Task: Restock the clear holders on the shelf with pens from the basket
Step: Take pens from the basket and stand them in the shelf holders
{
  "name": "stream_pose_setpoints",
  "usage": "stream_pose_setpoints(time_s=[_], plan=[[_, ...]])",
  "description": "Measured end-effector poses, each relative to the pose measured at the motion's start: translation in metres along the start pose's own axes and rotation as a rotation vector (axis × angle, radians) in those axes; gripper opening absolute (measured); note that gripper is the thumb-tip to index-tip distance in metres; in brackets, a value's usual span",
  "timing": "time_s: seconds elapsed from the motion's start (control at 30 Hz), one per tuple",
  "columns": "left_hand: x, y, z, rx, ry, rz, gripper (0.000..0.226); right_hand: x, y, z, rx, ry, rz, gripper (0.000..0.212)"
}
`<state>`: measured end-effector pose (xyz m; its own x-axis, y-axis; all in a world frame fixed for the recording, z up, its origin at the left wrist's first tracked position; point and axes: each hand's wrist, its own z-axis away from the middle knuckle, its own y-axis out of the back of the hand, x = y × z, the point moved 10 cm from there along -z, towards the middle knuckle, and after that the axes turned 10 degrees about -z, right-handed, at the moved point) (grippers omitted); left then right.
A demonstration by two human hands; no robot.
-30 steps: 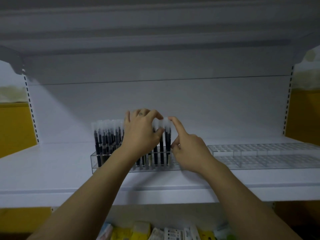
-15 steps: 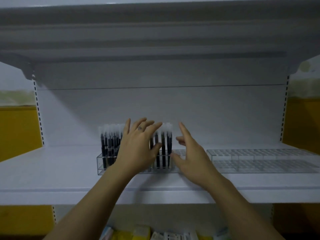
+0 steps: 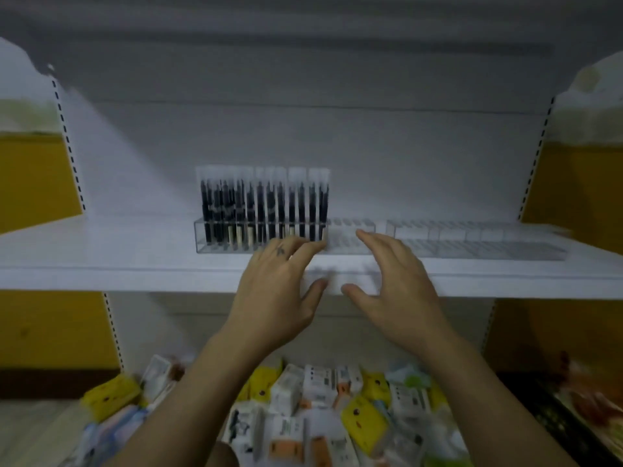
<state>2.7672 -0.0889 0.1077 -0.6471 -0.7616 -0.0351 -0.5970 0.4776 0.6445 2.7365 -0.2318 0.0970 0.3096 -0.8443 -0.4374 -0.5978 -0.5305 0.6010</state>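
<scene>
Your left hand [image 3: 273,298] and right hand [image 3: 401,291]: both raised before the shelf [image 3: 101,264], fingers spread, holding nothing; pens [image 3: 263,207] upright in the holder [image 3: 215,246].

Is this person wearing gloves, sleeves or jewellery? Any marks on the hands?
No gloves: the left hand and the right hand are bare. The forearms are bare too, with no sleeve, watch or bracelet in view. The only marking is a small dark mark, perhaps a tattoo, on a finger of the left hand. The picture is blurred, so finer detail cannot be told.
</scene>
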Motion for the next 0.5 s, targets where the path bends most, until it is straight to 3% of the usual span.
stream_pose_setpoints(time_s=[0.3,0.5], plan=[[0.025,-0.066,0.098,-0.213,-0.041,0.038,0.045,0.039,-0.039,0.106,-0.093,-0.093,0.08,0.054],[0.034,-0.155,0.175,-0.544,0.011,0.103,0.056,0.111,-0.114,0.181,-0.367,-0.35,0.11,0.067]])
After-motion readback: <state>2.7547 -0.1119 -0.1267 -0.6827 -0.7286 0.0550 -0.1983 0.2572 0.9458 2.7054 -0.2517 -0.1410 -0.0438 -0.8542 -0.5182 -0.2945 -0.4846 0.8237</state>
